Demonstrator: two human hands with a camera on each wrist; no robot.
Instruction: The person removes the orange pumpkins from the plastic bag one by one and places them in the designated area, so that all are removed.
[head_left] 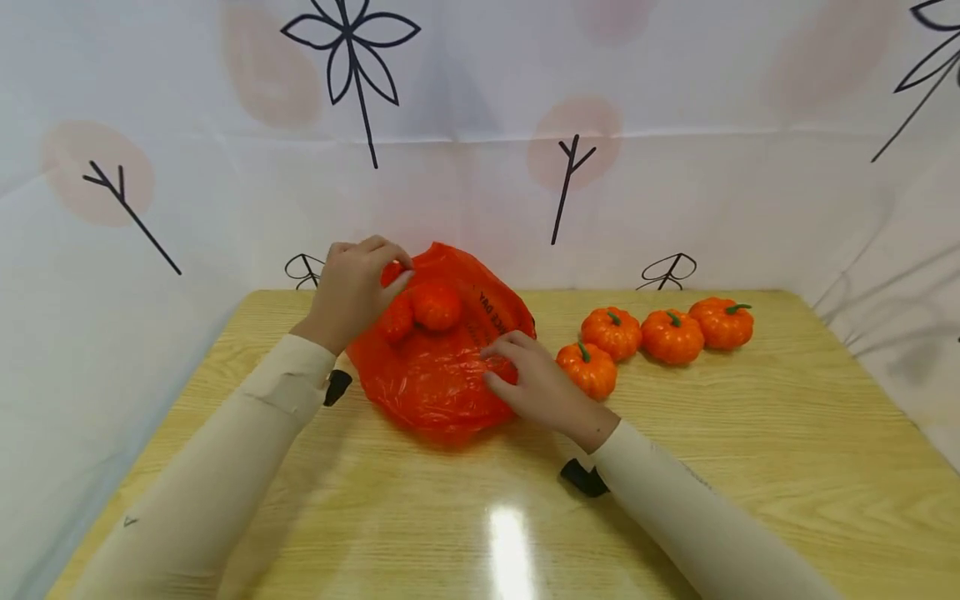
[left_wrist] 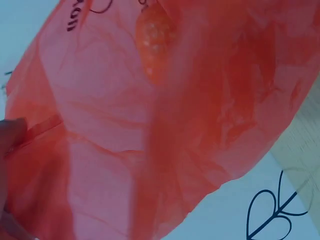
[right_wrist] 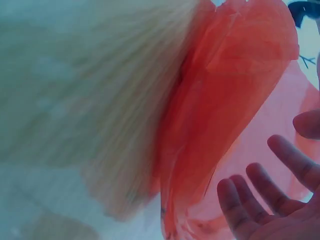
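Note:
A thin red plastic bag [head_left: 442,392] with dark lettering lies with its mouth spread on the wooden table. Inside it sit small orange pumpkins [head_left: 437,305], one partly behind the left hand. My left hand [head_left: 354,287] pinches the bag's upper left rim between thumb and fingers. At the bag's right side is my right hand [head_left: 543,385], fingers loosely bent and apart, overlapping the bag in the head view. The right wrist view shows these fingers [right_wrist: 260,185] with nothing between them, beside the red film. Through the film in the left wrist view, one pumpkin [left_wrist: 155,40] shows orange.
Several more orange pumpkins [head_left: 672,337] with green stems stand in a loose row right of the bag, the nearest [head_left: 587,370] close by the right hand. A pale curtain [head_left: 480,192] with plant drawings hangs behind the wooden table [head_left: 420,517].

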